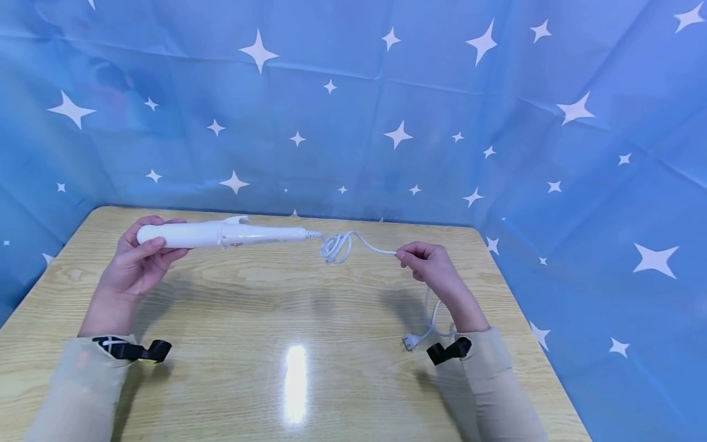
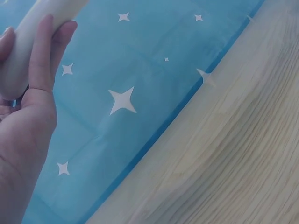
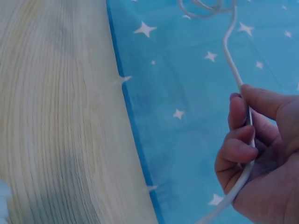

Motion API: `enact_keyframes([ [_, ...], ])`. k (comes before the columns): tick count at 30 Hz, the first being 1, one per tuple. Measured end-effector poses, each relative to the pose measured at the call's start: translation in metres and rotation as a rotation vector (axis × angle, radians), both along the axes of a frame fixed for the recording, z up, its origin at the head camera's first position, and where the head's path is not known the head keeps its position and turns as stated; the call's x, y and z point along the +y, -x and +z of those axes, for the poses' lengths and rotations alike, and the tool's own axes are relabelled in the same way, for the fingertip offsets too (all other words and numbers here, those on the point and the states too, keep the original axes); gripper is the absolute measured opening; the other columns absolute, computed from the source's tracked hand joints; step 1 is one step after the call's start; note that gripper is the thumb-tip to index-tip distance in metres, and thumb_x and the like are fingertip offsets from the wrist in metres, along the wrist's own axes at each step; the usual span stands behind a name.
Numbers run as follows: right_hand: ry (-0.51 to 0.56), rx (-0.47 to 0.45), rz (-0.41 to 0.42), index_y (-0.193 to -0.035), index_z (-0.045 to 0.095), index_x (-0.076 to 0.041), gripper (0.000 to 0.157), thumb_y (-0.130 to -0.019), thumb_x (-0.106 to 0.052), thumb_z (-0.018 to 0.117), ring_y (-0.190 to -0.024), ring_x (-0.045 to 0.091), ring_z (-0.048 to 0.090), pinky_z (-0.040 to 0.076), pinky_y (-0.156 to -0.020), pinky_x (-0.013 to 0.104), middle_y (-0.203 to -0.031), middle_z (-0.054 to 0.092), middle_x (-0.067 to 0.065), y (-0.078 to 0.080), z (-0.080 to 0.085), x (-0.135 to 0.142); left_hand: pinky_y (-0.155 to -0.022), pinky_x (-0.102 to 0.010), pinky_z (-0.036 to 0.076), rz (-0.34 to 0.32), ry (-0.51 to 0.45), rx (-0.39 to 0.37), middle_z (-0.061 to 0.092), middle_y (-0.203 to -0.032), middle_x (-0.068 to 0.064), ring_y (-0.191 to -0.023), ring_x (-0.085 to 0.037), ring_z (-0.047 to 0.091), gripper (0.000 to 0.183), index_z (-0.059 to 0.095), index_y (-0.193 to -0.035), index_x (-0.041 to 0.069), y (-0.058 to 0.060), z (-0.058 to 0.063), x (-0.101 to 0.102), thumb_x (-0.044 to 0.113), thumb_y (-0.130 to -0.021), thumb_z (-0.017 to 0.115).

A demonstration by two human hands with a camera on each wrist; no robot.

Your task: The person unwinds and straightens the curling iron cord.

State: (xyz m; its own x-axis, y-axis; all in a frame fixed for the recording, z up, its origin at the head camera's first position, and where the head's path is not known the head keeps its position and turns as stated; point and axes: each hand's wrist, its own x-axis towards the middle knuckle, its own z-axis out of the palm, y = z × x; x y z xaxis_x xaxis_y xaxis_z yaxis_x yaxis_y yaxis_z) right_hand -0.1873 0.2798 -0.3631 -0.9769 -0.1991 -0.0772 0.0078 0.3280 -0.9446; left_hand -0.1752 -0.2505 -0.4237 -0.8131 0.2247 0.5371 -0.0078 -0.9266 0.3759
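A white curling iron (image 1: 265, 234) is held level above the far part of the table, its thick barrel toward the left and a small lever sticking up near its middle. My left hand (image 1: 138, 261) grips the barrel end, thumb on the near side; the left wrist view shows fingers (image 2: 41, 60) wrapped along it. From the iron's right end runs a white cord (image 1: 378, 249), looped loosely (image 1: 336, 247) close to the handle. Thumb and fingers of my right hand (image 1: 433, 264) pinch this cord, which passes across the palm in the right wrist view. Its plug (image 1: 410, 341) hangs below that hand.
The wooden table (image 1: 232, 368) has rounded far corners and a bright light reflection near its front. A blue star-patterned cloth (image 1: 353, 159) stands behind it and along its sides. Black camera mounts (image 1: 132, 350) sit on both wrists.
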Motion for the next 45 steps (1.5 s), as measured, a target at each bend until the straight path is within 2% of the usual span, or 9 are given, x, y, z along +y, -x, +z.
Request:
enact_keyframes([
  [11,0.036,-0.011,-0.009,-0.105,0.071,-0.008,0.018,-0.105,-0.024,0.063,-0.063,0.015,0.038,0.035,-0.055,0.026,-0.079,0.055,0.001,0.007,-0.004,0.029,-0.096,-0.056,0.054,0.021,-0.02,0.002,0.057,-0.129,-0.04,-0.114,-0.051,0.063,0.035,0.058,-0.122,-0.018,-0.005,-0.003,-0.016,-0.024,-0.1,0.031],
  [15,0.075,-0.054,0.075,-0.104,0.071,-0.009,0.022,-0.108,-0.024,0.056,-0.064,0.015,0.043,0.037,-0.055,0.026,-0.081,0.057,0.004,0.008,-0.007,0.031,-0.096,-0.057,0.054,0.022,-0.026,-0.004,0.057,-0.129,-0.04,-0.113,-0.052,0.063,0.035,0.057,-0.122,-0.018,-0.006,-0.003,-0.019,-0.024,-0.1,0.03],
  [20,0.078,-0.089,0.207,-0.119,0.065,0.006,0.037,-0.112,-0.026,0.047,-0.07,0.016,0.058,0.051,-0.057,0.027,-0.09,0.067,0.011,0.008,-0.009,0.026,-0.096,-0.056,0.054,0.022,-0.016,0.001,0.057,-0.13,-0.04,-0.113,-0.052,0.063,0.035,0.057,-0.122,-0.019,-0.006,-0.002,-0.018,-0.023,-0.1,0.029],
  [24,0.077,-0.122,0.249,-0.125,0.058,0.013,0.042,-0.112,-0.025,0.046,-0.081,0.018,0.065,0.059,-0.065,0.028,-0.097,0.069,0.015,0.008,-0.01,0.02,-0.097,-0.056,0.053,0.018,-0.015,0.002,0.056,-0.131,-0.04,-0.114,-0.051,0.063,0.035,0.057,-0.122,-0.018,-0.006,-0.001,-0.016,-0.023,-0.101,0.029],
  [29,0.076,-0.125,0.278,-0.124,0.061,0.009,0.037,-0.111,-0.023,0.048,-0.085,0.021,0.067,0.062,-0.071,0.03,-0.099,0.069,0.014,0.008,-0.01,0.01,-0.097,-0.056,0.053,0.023,-0.008,0.001,0.057,-0.131,-0.039,-0.114,-0.051,0.063,0.035,0.057,-0.122,-0.018,-0.006,0.001,-0.014,-0.023,-0.1,0.03],
  [33,0.045,-0.039,0.275,-0.125,0.06,0.009,0.036,-0.111,-0.022,0.049,-0.089,0.022,0.067,0.063,-0.074,0.034,-0.105,0.069,0.017,0.007,-0.006,-0.007,-0.098,-0.056,0.053,0.019,-0.001,0.005,0.057,-0.131,-0.039,-0.115,-0.051,0.063,0.034,0.057,-0.122,-0.017,-0.007,0.002,-0.013,-0.023,-0.1,0.031],
  [38,0.072,0.216,0.243,-0.126,0.062,0.009,0.028,-0.106,-0.01,0.056,-0.1,0.025,0.068,0.063,-0.081,0.032,-0.114,0.069,0.02,0.004,0.0,-0.034,-0.098,-0.055,0.053,0.015,0.014,0.018,0.057,-0.131,-0.038,-0.116,-0.05,0.063,0.035,0.057,-0.122,-0.017,-0.006,0.002,-0.011,-0.023,-0.101,0.03],
  [41,0.093,0.35,0.262,-0.126,0.064,0.008,0.027,-0.101,-0.004,0.063,-0.11,0.031,0.066,0.061,-0.09,0.037,-0.124,0.067,0.02,0.0,0.003,-0.051,-0.098,-0.055,0.053,0.022,0.021,0.015,0.057,-0.131,-0.038,-0.116,-0.049,0.063,0.035,0.057,-0.122,-0.017,-0.006,0.003,-0.009,-0.023,-0.101,0.031],
  [45,0.025,0.4,0.329,-0.128,0.067,0.0,0.03,-0.099,-0.008,0.068,-0.128,0.03,0.057,0.048,-0.11,0.05,-0.137,0.062,0.013,-0.003,0.004,-0.069,-0.097,-0.055,0.054,0.026,0.016,0.008,0.057,-0.13,-0.038,-0.115,-0.049,0.063,0.034,0.057,-0.121,-0.017,-0.006,0.004,-0.007,-0.023,-0.1,0.031],
])
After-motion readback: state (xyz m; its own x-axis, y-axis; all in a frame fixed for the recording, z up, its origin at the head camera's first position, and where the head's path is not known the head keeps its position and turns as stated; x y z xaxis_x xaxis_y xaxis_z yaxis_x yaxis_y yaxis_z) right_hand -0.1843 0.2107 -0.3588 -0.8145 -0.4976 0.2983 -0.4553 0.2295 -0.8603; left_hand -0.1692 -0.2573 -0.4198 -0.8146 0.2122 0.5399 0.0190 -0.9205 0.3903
